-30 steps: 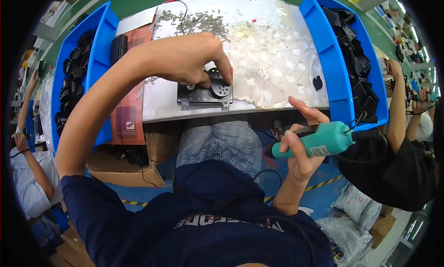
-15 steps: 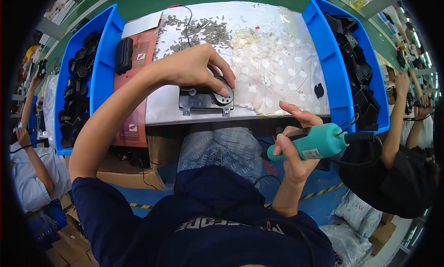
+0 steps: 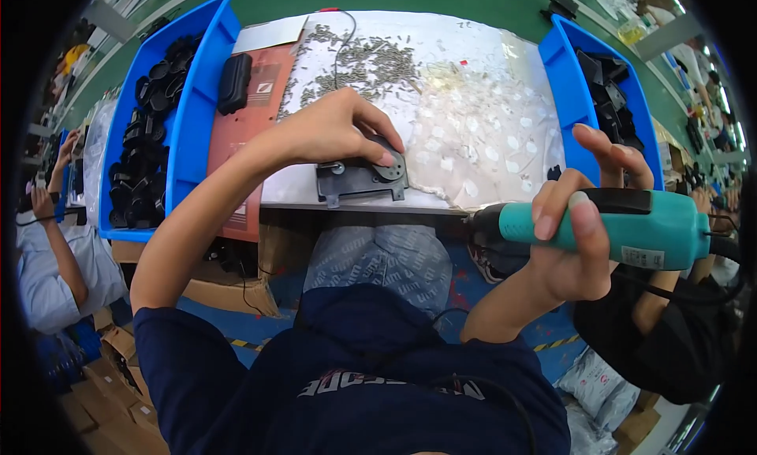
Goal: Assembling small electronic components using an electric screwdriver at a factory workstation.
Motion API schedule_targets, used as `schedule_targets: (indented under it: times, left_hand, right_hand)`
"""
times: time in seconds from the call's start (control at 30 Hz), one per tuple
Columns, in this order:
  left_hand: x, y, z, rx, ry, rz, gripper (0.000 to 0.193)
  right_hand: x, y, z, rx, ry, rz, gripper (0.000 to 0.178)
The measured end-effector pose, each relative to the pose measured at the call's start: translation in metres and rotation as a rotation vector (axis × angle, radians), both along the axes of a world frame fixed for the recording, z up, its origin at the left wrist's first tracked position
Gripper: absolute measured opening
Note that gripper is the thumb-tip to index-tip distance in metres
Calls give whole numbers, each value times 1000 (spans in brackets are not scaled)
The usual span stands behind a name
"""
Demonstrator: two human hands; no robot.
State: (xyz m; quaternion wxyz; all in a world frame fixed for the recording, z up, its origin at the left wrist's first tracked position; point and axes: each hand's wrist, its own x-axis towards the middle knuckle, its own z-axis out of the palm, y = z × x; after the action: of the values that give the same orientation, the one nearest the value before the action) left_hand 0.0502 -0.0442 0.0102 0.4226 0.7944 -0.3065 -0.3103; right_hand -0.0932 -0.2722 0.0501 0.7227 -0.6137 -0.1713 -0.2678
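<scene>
My left hand (image 3: 347,132) grips a round black plastic part (image 3: 390,168) between thumb and fingers. That part sits on a dark rectangular fixture (image 3: 359,184) at the table's front edge. My right hand (image 3: 579,234) holds a teal electric screwdriver (image 3: 654,228) off to the right, with its dark nose pointing left toward the fixture and apart from it. A cable runs from the screwdriver's rear end. Many small screws (image 3: 378,65) lie scattered on the white sheet beyond my left hand.
Blue bins stand on both sides, the left bin (image 3: 193,116) and the right bin (image 3: 572,84) each holding black plastic parts. A black case (image 3: 234,84) lies on the reddish mat (image 3: 268,76). Crumpled clear film (image 3: 489,132) covers the table's right half. Other people work at either side.
My right hand has moved right and closer to the camera with the screwdriver, which now lies more level. My left hand stays on the black part. The whole view has shifted slightly.
</scene>
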Motion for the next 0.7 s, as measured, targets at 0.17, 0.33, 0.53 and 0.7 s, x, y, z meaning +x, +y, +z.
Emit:
schedule_targets:
  times: [0.17, 0.33, 0.53, 0.7]
  left_hand:
    - [1, -10, 5, 135, -246, -64, 34]
    - [20, 14, 6, -408, -143, 390, 42]
    - [40, 56, -57, 70, -640, 579, 31]
    - [56, 46, -52, 97, -449, 574, 27]
  right_hand:
    - [7, 6, 5, 21, -45, 41, 52]
    - [7, 5, 11, 5, -72, 36, 52]
    - [21, 7, 25, -18, -127, -3, 51]
    - [57, 19, 34, -57, -207, 47, 45]
